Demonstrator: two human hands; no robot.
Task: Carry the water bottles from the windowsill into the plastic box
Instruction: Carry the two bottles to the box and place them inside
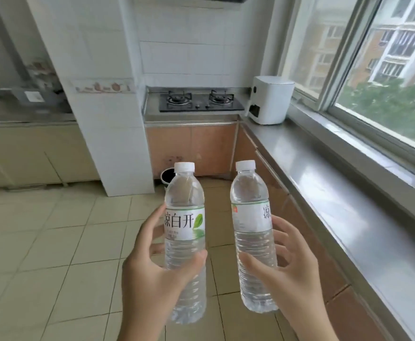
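I hold two clear water bottles upright in front of me, over the tiled floor. My left hand [152, 274] grips the left bottle [185, 217] around its lower half; its white label with green leaf faces me. My right hand [292, 274] grips the right bottle [250, 210] the same way. Both have white caps. The windowsill [349, 143] runs along the right under the window, with no bottles on the part I see. No plastic box is in view.
A steel counter [324, 193] runs along the right wall below the sill. A white appliance [270, 103] stands at its far end beside a two-burner gas hob [199, 102]. A white tiled pillar [108, 119] stands left of the hob. A dark bin [168, 177] sits at the pillar's foot.
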